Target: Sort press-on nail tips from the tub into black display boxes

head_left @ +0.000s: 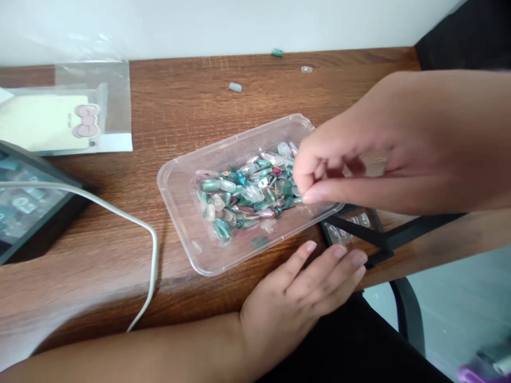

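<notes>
A clear plastic container on the wooden table holds a heap of press-on nails, mostly teal, clear and pinkish. My right hand reaches in from the right, over the container's right end. Its thumb and index finger are pinched together above the nails; anything between the fingertips is too small to make out. Near the table's front edge lies my left hand, palm down, fingers stretched out, with nothing held. Its fingertips are beside a black-framed case with clear nails inside, partly covered by my right hand.
Three loose nails, including a teal one, lie at the back by the wall. A plastic packet with a pink bow is at the left. A white cable crosses a black box. A chair stands below the edge.
</notes>
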The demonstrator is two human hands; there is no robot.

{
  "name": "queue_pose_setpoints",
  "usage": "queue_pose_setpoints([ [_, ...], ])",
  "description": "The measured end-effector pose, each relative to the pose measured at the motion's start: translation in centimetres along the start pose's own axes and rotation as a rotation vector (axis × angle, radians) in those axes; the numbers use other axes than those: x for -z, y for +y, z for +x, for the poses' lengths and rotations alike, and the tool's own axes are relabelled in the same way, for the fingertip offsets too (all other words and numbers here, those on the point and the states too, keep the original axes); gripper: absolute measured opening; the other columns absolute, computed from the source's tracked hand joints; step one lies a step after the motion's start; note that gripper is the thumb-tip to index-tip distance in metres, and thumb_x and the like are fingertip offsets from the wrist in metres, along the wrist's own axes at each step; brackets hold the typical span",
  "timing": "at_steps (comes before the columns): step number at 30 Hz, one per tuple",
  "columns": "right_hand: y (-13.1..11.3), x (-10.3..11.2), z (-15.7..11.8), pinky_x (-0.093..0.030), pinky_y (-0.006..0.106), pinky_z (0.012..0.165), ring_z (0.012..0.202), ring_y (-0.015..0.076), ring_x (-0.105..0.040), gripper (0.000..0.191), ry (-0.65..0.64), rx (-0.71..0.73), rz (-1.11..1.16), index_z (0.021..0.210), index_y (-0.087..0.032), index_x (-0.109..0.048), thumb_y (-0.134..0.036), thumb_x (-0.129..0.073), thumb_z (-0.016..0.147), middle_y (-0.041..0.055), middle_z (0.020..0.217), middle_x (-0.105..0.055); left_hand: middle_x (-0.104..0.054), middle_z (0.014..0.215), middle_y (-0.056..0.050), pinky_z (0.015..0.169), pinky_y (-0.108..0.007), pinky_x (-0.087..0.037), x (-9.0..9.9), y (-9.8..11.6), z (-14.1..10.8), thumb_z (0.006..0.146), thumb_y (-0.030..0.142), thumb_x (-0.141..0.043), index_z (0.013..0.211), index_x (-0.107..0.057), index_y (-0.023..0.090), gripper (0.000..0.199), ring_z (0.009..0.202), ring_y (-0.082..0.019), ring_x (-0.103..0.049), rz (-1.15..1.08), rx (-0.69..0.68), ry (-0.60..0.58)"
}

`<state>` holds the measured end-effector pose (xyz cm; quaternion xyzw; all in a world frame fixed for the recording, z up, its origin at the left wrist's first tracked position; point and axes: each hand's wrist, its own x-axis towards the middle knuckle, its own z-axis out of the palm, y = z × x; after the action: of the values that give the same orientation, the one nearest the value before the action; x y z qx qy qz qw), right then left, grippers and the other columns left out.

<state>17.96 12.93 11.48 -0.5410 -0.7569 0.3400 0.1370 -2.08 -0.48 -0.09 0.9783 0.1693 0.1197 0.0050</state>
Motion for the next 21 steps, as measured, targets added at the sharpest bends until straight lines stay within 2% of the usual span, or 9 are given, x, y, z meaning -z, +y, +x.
queue_pose_setpoints([
  [3,0.6,1.1,-2.3,-0.042,0.014,0.045,0.051,0.0004,-0.058,0.012,-0.187,0.164,0.006,0.078,-0.028,-0.073,-0.026,-0.072,0.089,-0.0144,0.066,-0.068,-0.026,0.173,0.012,0.138,-0.046,-0.003,0.0,0.1,-0.2,0.101,0.03,-0.043,0.161,-0.036,0.033,0.061,0.165,-0.023,-0.006,0.044,-0.035,-0.002],
  [6,-1.0,0.9,-4.6,-0.057,0.019,0.063,0.065,0.0065,-0.071,0.019,-0.029,-0.043,0.152,0.076,-0.024,-0.072,-0.038,-0.076,0.088,-0.011,0.073,-0.074,-0.028,0.172,0.01,0.138,-0.046,-0.002,-0.1,0.1,-0.4,0.1,0.03,-0.045,0.161,-0.037,0.031,0.062,0.165,-0.024,-0.003,0.057,-0.043,-0.009],
  [8,-2.8,0.2,-5.7,-0.057,0.02,0.065,0.062,0.0068,-0.071,0.043,0.162,-0.192,0.266,0.071,-0.021,-0.07,-0.061,-0.067,0.088,-0.0092,0.065,-0.071,-0.028,0.172,0.01,0.138,-0.045,-0.003,-0.3,0.0,-0.6,0.098,0.032,-0.051,0.163,-0.032,0.032,0.067,0.165,-0.025,0.001,0.032,-0.037,0.012],
  [10,-4.2,-0.3,-6.5,-0.052,0.018,0.058,0.057,0.0055,-0.068,0.056,0.302,-0.25,0.358,0.066,-0.02,-0.068,-0.071,-0.059,0.086,-0.0071,0.06,-0.068,-0.027,0.172,0.011,0.137,-0.043,-0.007,-0.4,0.0,-0.6,0.097,0.034,-0.057,0.165,-0.026,0.036,0.075,0.165,-0.025,0.006,-0.01,-0.028,0.057],
  [13,-4.6,-0.5,-8.4,-0.051,0.02,0.049,0.055,0.0096,-0.066,0.04,0.29,-0.157,0.453,0.071,-0.025,-0.072,-0.063,-0.073,0.085,-0.003,0.061,-0.068,-0.014,0.177,0.005,0.135,-0.037,-0.013,-0.3,0.2,-0.5,0.096,0.043,-0.062,0.167,-0.012,0.037,0.087,0.165,-0.023,0.007,-0.118,0.006,0.179],
  [15,-3.5,-0.9,-10.4,-0.053,0.026,0.05,0.054,0.0115,-0.063,0.024,0.242,-0.059,0.524,0.082,-0.028,-0.074,-0.052,-0.077,0.087,-0.0034,0.063,-0.067,0.002,0.178,-0.004,0.135,-0.037,-0.011,0.0,0.4,-0.5,0.095,0.051,-0.063,0.168,-0.001,0.03,0.097,0.165,-0.023,0.008,-0.183,0.051,0.275],
  [17,-2.1,-1.9,-12.8,-0.052,0.028,0.051,0.052,0.0108,-0.057,0.013,0.223,0.006,0.564,0.092,-0.029,-0.073,-0.042,-0.075,0.092,-0.0046,0.064,-0.064,0.009,0.177,-0.01,0.135,-0.039,-0.004,0.4,0.5,-0.5,0.093,0.06,-0.065,0.168,0.005,0.024,0.108,0.164,-0.026,0.015,-0.197,0.087,0.339],
  [18,-1.4,-2.7,-14.0,-0.052,0.028,0.053,0.051,0.0105,-0.056,0.009,0.184,0.05,0.569,0.095,-0.03,-0.071,-0.038,-0.073,0.094,-0.0057,0.062,-0.062,0.005,0.178,-0.011,0.135,-0.04,-0.003,0.5,0.6,-0.5,0.09,0.064,-0.067,0.168,0.005,0.023,0.113,0.163,-0.028,0.019,-0.186,0.095,0.353],
  [21,0.1,-5.7,-16.7,-0.05,0.024,0.054,0.056,0.0112,-0.058,0.01,0.379,-0.119,0.552,0.089,-0.032,-0.069,-0.039,-0.07,0.096,-0.0061,0.059,-0.058,-0.02,0.175,-0.012,0.135,-0.044,-0.006,0.6,0.5,-0.7,0.086,0.065,-0.072,0.168,-0.002,0.02,0.117,0.163,-0.033,0.017,-0.146,0.04,0.329],
])
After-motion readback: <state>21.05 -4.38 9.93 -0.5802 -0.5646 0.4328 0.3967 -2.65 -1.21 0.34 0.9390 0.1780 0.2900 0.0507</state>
